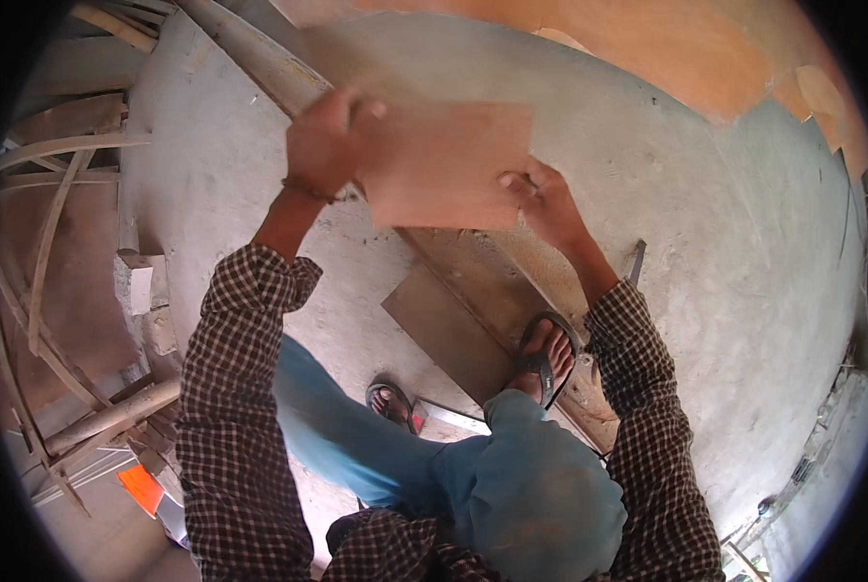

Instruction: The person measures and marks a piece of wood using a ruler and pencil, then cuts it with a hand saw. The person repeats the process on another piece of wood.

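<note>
- Two bare hands are holding up one thin reddish-brown sheet (443, 170) in front of the person, above the grey floor (744, 281) and over a long wooden beam (473, 276).
- The reddish-brown sheet is showing a flat, matte face, roughly rectangular, with its broad side turning toward the camera; its right and lower edges are looking straight, and its lower right corner is coming out square.
- Its colouring is running fairly even, warm and slightly pinkish, while its left part is blurring, so finer surface marks are not reading clearly there.
- The right hand (550, 206) is gripping the sheet's right edge, thumb lying on the near face and the other fingers bending close behind or beside the edge, leaving hardly any gap.
- The left hand (325, 145) is bending its fingers at the sheet's left side; motion is smearing them, so I cannot tell how far they are parting or how firmly they are holding.
- Below, a smaller brown panel (443, 325) is lying against the beam, near the right sandal (550, 354).
- Larger orange-brown sheets (667, 53) are spreading across the upper right, and curved wooden strips (50, 233) are leaning together at the left.
</note>
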The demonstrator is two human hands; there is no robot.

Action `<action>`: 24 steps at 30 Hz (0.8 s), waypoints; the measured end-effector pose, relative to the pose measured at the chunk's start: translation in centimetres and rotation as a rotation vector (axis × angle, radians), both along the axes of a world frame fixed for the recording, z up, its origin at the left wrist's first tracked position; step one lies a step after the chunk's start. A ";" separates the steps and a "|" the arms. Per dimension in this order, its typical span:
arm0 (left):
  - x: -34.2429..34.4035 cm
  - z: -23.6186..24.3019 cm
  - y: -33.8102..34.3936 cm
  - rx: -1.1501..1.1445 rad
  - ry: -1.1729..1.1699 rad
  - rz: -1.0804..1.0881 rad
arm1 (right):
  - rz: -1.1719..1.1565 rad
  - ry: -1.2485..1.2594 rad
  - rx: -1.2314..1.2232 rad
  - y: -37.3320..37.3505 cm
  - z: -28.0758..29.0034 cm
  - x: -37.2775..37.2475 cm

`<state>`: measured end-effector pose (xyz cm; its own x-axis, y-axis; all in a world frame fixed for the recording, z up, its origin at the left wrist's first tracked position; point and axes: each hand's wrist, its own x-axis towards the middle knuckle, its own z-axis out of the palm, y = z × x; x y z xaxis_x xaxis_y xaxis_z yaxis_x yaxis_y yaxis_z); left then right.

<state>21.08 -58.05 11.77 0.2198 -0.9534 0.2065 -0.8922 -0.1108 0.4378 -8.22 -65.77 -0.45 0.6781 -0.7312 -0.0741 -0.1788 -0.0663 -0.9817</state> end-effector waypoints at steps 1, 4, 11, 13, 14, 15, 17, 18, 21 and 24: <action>2.0 -0.5 0.1 -0.194 -0.044 0.097 | -0.052 -0.016 0.077 0.5 0.9 0.3; 5.8 -4.3 4.5 0.002 0.313 0.234 | -0.127 -0.085 0.278 1.5 1.4 0.0; 0.0 -4.9 9.8 0.284 1.095 0.012 | -0.270 0.135 0.344 4.1 3.5 -1.8; -2.5 -4.6 10.3 0.248 1.155 0.002 | -0.341 0.217 0.319 4.6 2.9 -2.1; -2.9 -4.9 11.1 0.232 1.123 0.000 | -0.331 0.300 0.267 4.9 3.0 -2.3; -3.1 -5.4 11.8 0.214 1.087 -0.002 | -0.320 0.377 0.214 5.3 3.3 -2.3; -2.8 -6.1 12.6 0.217 1.024 0.013 | -0.303 0.493 0.107 6.2 3.6 -2.1; -2.3 -6.4 13.1 0.240 0.999 0.030 | -0.297 0.533 0.058 7.0 3.7 -1.9; -0.7 -7.9 14.4 0.240 1.045 0.099 | -0.234 0.680 -0.137 8.2 3.3 -1.7; -0.3 -9.0 14.8 0.185 1.185 0.233 | -0.247 0.688 -0.220 8.5 2.1 -2.0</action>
<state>20.75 -43.28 2.79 0.3493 -0.8601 -0.3718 0.0979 -0.3611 0.9274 -10.23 -57.29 1.67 0.3466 -0.9026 -0.2555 -0.7805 -0.1264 -0.6122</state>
